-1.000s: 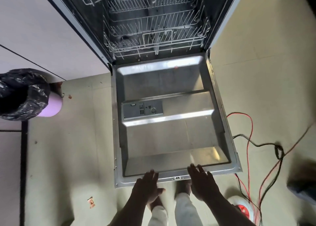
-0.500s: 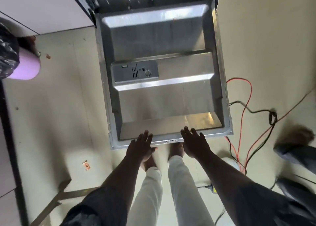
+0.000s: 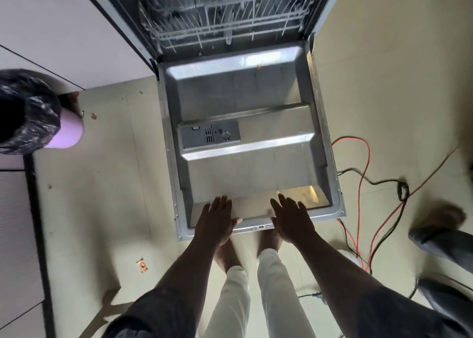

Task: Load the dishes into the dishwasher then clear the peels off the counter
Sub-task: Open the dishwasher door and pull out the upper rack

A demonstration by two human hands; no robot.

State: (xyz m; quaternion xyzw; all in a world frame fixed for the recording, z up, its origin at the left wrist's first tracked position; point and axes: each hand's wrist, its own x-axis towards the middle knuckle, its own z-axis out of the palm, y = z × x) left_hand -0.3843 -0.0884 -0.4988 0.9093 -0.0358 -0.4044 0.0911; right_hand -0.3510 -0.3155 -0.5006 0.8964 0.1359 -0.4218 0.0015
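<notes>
Dishwasher door (image 3: 245, 173) stays fully lowered; left hand (image 3: 216, 218) and right hand (image 3: 291, 221) remain flat on its front edge, fingers released. The wire rack (image 3: 225, 27) is back in view; bin (image 3: 68, 135) left, cables (image 3: 364, 173) right.

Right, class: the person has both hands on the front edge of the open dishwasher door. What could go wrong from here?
1. The left hand and right hand lie flat on the dishwasher door; leaning there could strain its hinges.
2. Bare feet stand just under the door's edge, so toes or shins may get knocked.
3. Red and black cables loop beside the door: a likely trip when carrying dishes.
</notes>
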